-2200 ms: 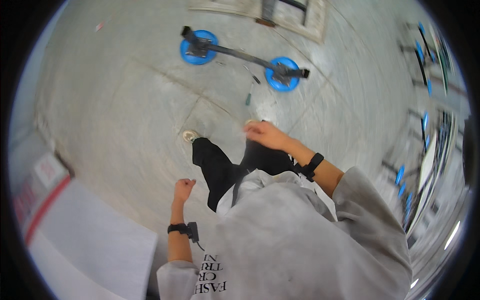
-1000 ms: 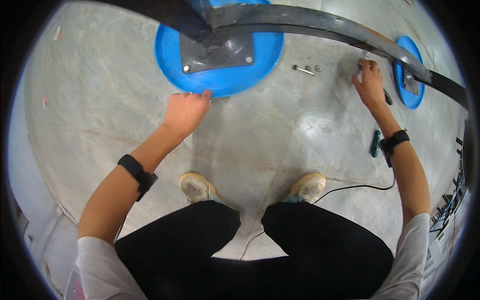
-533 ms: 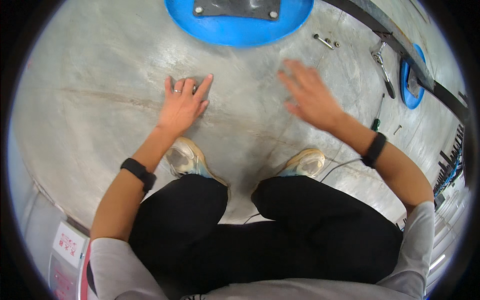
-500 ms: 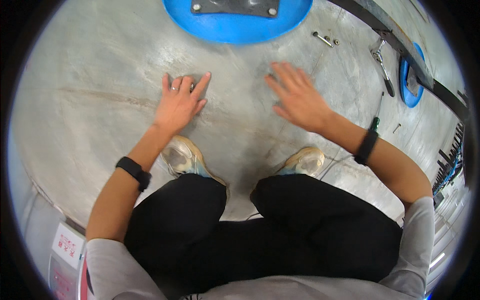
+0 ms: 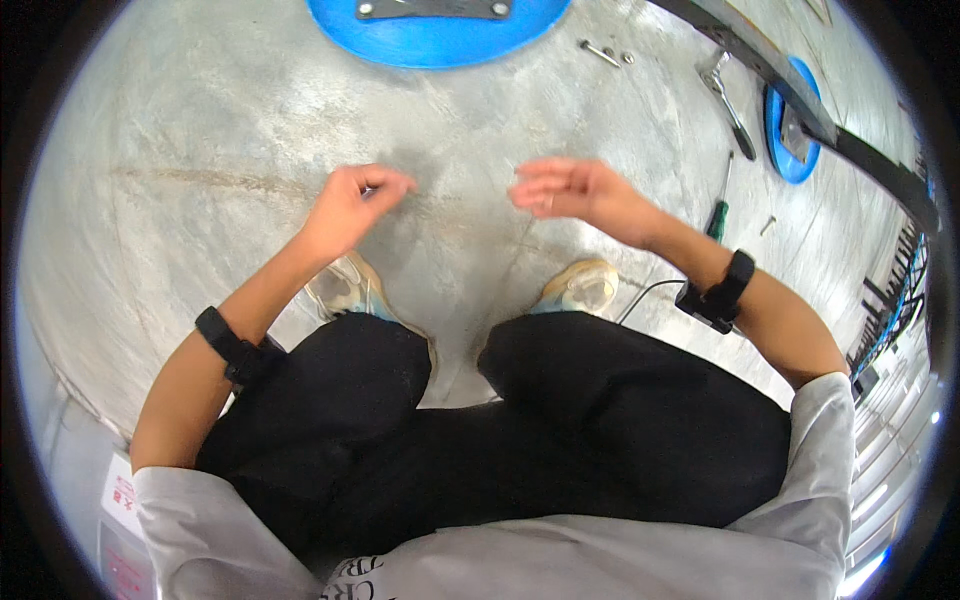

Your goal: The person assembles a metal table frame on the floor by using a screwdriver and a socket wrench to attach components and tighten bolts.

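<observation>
L hand (image 5: 345, 210) half-curled, can't tell if holding anything. R hand (image 5: 590, 198) loose, fingers part-extended, nothing seen in it. Screwdriver (image 5: 718, 218) on floor (image 5: 250, 120), right of R hand: prob light, stiff; grab handle. Blue disc (image 5: 440, 48) ahead, plate (image 5: 432, 9) back from near edge: prob stiff, slick, heavy; hold by rim.

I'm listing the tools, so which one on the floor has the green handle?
The screwdriver, with its slim straight shaft; the ratchet wrench, with its wider metal head, has a black handle.
</observation>
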The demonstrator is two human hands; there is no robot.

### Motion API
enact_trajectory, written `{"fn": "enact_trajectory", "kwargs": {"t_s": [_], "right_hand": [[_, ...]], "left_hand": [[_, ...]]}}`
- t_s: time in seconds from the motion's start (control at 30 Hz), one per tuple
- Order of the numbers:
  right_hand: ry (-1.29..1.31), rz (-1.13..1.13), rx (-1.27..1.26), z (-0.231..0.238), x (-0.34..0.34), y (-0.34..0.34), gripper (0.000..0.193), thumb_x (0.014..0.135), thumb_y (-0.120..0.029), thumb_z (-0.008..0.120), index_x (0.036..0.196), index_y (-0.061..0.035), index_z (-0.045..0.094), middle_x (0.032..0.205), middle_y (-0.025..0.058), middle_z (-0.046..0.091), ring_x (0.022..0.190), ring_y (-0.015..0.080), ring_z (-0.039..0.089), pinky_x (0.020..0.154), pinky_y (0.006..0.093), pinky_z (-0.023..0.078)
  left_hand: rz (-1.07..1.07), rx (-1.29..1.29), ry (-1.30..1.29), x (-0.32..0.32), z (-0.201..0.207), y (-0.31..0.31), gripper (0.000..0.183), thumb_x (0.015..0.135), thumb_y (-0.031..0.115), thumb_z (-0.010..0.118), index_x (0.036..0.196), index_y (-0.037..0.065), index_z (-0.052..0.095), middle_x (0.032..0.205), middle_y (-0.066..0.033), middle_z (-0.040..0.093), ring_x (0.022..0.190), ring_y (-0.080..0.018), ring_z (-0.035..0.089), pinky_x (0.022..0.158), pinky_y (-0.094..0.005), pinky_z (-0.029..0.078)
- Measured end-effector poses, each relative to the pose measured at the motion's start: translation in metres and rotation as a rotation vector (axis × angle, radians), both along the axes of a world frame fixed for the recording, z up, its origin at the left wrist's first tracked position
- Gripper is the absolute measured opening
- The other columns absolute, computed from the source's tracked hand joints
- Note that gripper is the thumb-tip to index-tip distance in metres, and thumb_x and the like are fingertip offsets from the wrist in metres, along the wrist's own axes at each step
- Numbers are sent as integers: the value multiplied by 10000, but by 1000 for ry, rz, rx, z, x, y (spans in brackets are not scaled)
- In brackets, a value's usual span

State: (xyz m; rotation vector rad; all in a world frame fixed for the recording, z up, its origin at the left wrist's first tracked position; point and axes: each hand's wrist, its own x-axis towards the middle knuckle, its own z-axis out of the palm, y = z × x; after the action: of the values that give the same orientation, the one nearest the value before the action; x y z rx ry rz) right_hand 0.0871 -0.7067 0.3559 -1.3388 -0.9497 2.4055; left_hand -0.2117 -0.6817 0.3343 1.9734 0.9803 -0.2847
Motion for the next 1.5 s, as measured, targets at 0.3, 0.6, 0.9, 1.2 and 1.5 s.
{"fn": "enact_trajectory", "kwargs": {"t_s": [0.3,0.6,0.9,1.2,1.5], "right_hand": [[295,-490,-176,42,13,21,368,821,31,470,1184,58,414,1128,186,522,1074,231,509,889,294,461],[-267,-244,121,3,72,33,290,773,-141,613,1019,-4,542,854,94,611,761,161,590,657,295,473],[-1678,-169,1007,-72,187,86,498,733,-323,579,1061,41,490,1064,230,511,997,358,485,855,411,396],[-1252,-166,936,-71,188,88,748,669,-118,565,1278,48,163,883,281,561,853,418,543,749,432,444],[-1127,-10,1001,22,144,47,253,683,-99,572,914,5,567,683,183,588,621,285,582,587,330,457]], "left_hand": [[998,-1270,-746,76,55,8,277,877,188,463,1045,-20,534,620,26,400,569,-72,419,673,-278,463],[940,-970,-524,83,60,20,201,825,158,556,927,-15,556,651,4,472,549,-76,415,536,-227,404],[284,-296,-26,-11,94,67,224,835,237,519,747,46,597,474,-47,455,459,-152,459,450,-283,371],[-166,236,450,-113,198,83,160,767,145,490,876,112,602,699,-136,593,698,-326,577,610,-431,450],[-310,295,239,-14,89,93,309,754,276,554,985,73,520,791,-152,595,773,-325,586,652,-442,462]]}}
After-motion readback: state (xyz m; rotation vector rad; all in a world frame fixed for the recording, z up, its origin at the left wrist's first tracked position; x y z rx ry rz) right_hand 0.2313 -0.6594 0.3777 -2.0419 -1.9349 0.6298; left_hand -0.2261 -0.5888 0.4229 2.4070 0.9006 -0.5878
